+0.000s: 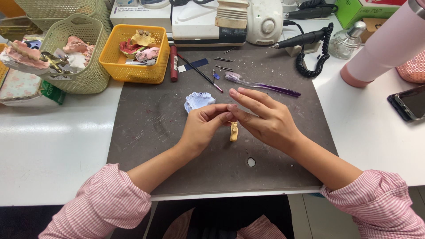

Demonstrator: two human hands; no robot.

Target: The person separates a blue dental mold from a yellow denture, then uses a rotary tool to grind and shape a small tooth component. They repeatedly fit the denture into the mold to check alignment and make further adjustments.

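Observation:
My left hand (204, 126) and my right hand (264, 117) meet fingertip to fingertip over the middle of a dark grey mat (177, 150). The left fingers are pinched together; whatever lies between them is too small to see. The right hand's fingers are spread, its fingertips touching the left ones. A small yellow dental die (233, 131) lies on the mat just below the fingertips. A pale blue plaster dental cast (197, 100) rests on the mat behind my left hand.
A purple toothbrush (261, 85), a red tube (173, 63) and thin tools lie at the mat's back. A yellow basket (116, 62) and green basket (95, 75) with dental models stand back left. A handpiece (299, 40), pink tumbler (380, 48) and phone (409, 102) sit on the right.

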